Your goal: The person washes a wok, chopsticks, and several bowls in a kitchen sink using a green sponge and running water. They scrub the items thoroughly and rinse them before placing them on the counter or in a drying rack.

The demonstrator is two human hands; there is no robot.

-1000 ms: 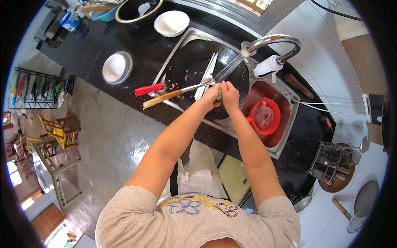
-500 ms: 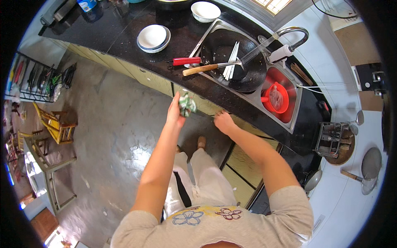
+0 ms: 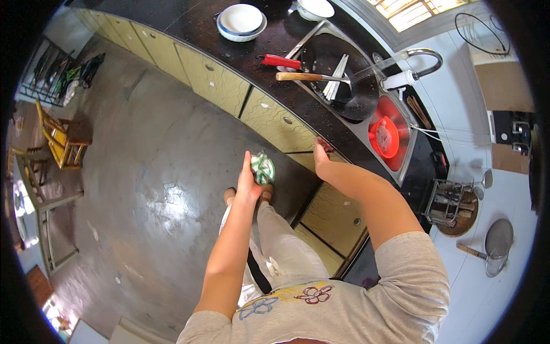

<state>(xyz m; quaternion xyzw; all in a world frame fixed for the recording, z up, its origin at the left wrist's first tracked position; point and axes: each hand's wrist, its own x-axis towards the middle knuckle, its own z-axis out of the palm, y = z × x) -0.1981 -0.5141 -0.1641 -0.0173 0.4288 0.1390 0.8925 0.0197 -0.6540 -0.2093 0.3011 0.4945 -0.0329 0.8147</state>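
My left hand is closed round a crumpled green-and-white cloth, held over the floor in front of the cabinets. The cloth bulges out on the right side of my fingers, and my thumb points up along it. My right hand is at the cabinet front, just below the edge of the black countertop. Its fingers look stretched out, partly hidden by the hand itself, and I see nothing in them.
In the sink sit a red plastic strainer and a large black wok with white chopsticks and a wooden-handled spatula. Stacked bowls stand on the counter. A yellow chair is at the left.
My view has shifted, showing more cabinet fronts. My left hand is lower, farther from the counter, with the cloth still in it. My right hand has come up to the counter edge, its fingers straighter.
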